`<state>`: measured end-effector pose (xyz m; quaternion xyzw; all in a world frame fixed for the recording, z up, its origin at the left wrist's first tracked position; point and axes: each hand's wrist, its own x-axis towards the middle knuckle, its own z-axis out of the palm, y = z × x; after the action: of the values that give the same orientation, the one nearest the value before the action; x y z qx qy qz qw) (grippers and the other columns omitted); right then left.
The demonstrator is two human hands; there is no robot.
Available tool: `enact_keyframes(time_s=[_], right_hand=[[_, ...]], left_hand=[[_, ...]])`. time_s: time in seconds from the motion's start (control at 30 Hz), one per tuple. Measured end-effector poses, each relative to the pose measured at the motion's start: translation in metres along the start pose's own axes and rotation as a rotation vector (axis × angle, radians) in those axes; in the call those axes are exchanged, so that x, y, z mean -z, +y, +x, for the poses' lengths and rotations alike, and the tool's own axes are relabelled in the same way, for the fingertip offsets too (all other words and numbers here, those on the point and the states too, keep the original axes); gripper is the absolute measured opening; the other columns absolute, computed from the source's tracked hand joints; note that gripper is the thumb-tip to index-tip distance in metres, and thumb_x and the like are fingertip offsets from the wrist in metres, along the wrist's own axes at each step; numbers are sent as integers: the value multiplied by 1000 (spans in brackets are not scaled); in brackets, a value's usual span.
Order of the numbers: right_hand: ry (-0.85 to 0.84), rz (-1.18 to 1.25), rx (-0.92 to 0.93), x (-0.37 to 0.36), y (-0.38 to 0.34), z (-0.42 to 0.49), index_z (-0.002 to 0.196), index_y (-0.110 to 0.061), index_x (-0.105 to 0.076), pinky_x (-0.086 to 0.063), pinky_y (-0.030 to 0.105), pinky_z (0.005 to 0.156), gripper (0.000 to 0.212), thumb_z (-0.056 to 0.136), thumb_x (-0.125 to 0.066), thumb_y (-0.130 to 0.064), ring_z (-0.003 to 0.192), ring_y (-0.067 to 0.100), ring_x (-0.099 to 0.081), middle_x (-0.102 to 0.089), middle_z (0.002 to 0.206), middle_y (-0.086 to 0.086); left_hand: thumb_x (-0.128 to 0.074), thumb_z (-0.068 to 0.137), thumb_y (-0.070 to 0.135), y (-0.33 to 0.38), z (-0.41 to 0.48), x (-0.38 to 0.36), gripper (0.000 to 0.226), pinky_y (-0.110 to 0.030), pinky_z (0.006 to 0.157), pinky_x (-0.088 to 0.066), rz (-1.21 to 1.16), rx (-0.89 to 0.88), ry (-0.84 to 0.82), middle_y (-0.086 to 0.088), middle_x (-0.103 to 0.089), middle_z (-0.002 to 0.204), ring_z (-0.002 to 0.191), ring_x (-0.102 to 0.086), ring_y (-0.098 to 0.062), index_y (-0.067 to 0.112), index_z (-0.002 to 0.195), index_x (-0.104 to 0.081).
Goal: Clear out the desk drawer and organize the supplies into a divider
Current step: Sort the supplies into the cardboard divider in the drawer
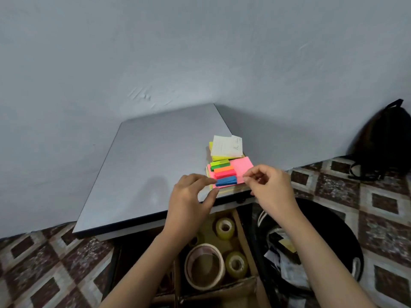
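Observation:
A pink sticky-note pad lies at the front right corner of the grey desk top, on a thin yellow pad. Coloured flag strips in yellow-green, green, orange, pink and blue lie across its left half. My left hand pinches the stack's left front corner, forefinger at the blue strip, thumb at the front edge. My right hand pinches the pad's right front corner with curled fingers. Behind it lies a yellow pad under a white paper slip.
Below the desk edge an open drawer holds a cardboard divider with two clear tape rolls and a large masking tape roll. A black bin with scrap paper stands at the right. A black backpack leans on the wall.

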<state>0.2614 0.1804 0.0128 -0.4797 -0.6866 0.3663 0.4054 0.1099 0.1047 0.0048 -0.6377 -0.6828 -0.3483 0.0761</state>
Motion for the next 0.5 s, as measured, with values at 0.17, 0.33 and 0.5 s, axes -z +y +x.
enact_keyframes(time_s=[0.17,0.33,0.5], right_hand=[[34,9,-24,10,14,6,68,-24,-62,-53,31,67,25,82,-67,-4,65,21,-60,-60,68,-6],[9,4,-36,10,17,9,68,-24,-63,-52,27,65,25,82,-67,-5,64,18,-60,-61,69,-6],[-37,-20,-52,9,22,5,63,-30,-58,-48,24,64,33,82,-67,-5,64,13,-58,-60,69,-9]], left_hand=[[-64,85,36,1,24,-19,34,-18,85,-35,1,84,-68,4,-63,120,111,-52,-12,22,116,-65],[-78,72,20,-9,22,-29,24,-22,70,-41,29,-36,-78,-5,-71,91,86,-63,-22,11,94,-74],[-81,69,16,-10,28,-29,22,-25,61,-36,95,-74,-64,-5,-70,83,79,-60,-22,11,89,-76]])
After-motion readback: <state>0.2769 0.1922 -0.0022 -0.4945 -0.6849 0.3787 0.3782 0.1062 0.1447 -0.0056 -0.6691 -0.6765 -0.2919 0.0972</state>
